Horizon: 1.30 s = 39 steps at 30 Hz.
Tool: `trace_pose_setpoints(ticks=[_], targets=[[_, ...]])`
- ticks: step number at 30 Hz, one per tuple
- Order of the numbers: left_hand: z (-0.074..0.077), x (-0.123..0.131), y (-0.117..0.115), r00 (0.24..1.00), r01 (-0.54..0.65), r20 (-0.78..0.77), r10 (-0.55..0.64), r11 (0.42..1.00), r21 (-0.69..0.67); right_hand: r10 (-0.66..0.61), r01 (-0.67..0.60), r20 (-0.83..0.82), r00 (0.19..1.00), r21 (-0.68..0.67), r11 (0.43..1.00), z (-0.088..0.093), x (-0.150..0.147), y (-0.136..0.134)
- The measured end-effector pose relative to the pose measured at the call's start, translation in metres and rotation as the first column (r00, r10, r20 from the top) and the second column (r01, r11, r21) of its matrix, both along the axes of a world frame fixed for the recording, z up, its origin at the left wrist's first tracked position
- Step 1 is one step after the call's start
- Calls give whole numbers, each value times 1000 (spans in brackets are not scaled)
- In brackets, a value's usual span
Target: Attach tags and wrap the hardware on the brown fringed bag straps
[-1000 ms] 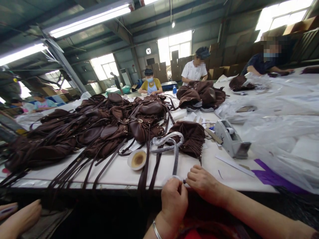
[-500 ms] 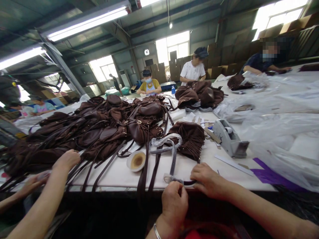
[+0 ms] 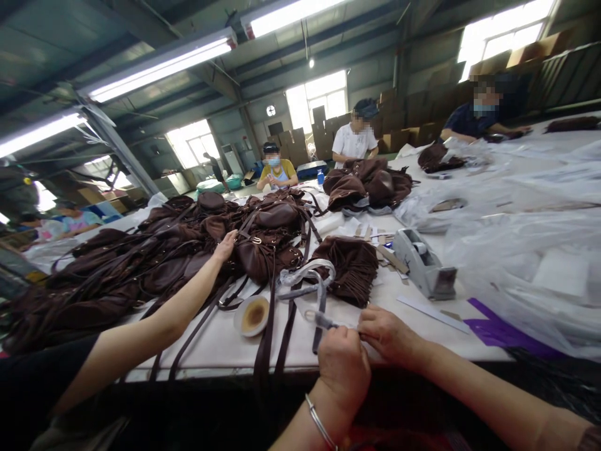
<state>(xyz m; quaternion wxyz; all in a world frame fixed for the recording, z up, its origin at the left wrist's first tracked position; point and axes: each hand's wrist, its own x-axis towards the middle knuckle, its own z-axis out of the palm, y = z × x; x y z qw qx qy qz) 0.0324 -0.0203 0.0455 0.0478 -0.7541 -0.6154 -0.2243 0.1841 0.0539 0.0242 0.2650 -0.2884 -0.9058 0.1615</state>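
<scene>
A dark brown bag (image 3: 347, 263) with fringe lies in front of me, its strap (image 3: 328, 321) partly wrapped in pale plastic film and running toward me at the table's front edge. My left hand (image 3: 345, 363), with a silver bangle on the wrist, is closed around the wrapped strap. Right beside it, my right hand (image 3: 387, 335) pinches at the same strap, fingertips almost touching the left. What lies between the two hands is mostly hidden. A metal buckle end under clear film shows just beyond my left hand.
A co-worker's arm (image 3: 164, 313) reaches in from the left onto a heap of brown fringed bags (image 3: 188, 250). Near me stand a bowl (image 3: 239, 318) of brown liquid and a grey tape dispenser (image 3: 417, 263). Plastic bags (image 3: 530, 250) and purple sheet (image 3: 502, 329) lie right.
My hands have drawn together, the left moving right and up slightly; film now covers the strap near them. The co-worker's arm has swung right, reaching further onto the bags.
</scene>
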Motion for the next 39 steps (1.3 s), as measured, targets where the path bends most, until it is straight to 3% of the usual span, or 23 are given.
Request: trace_pose_setpoints(ticks=[5, 11, 14, 20, 23, 25, 28, 33, 39], targets=[[11, 13, 14, 996, 71, -51, -69, 997, 41, -56, 38, -154, 986, -119, 992, -2, 18, 11], [-17, 7, 4, 995, -27, -98, 20, 997, -72, -107, 107, 9, 994, 3, 994, -20, 41, 17], [-26, 11, 2, 991, -45, -129, 33, 994, -96, -89, 88, -27, 996, -60, 994, -24, 32, 17], [-29, 27, 19, 989, -3, -149, -7, 998, -70, -27, -25, -216, 976, -232, 972, -23, 24, 23], [-31, 31, 28, 987, -5, -161, -5, 998, -60, -157, 62, -329, 931, -281, 958, -28, 41, 28], [-34, 35, 34, 985, 4, -169, -15, 998, -69, -271, 163, -342, 900, -312, 936, -32, 51, 30], [-35, 47, 46, 982, 36, -180, -51, 996, -83, -332, 209, -326, 885, -358, 910, -33, 56, 29], [-21, 59, 55, 985, 83, -145, -92, 994, -66, -352, 216, -326, 877, -385, 897, -27, 53, 25], [2, 5, 34, 990, 113, -78, -113, 994, -7, -342, 228, -320, 884, -344, 911, -27, 57, 22]])
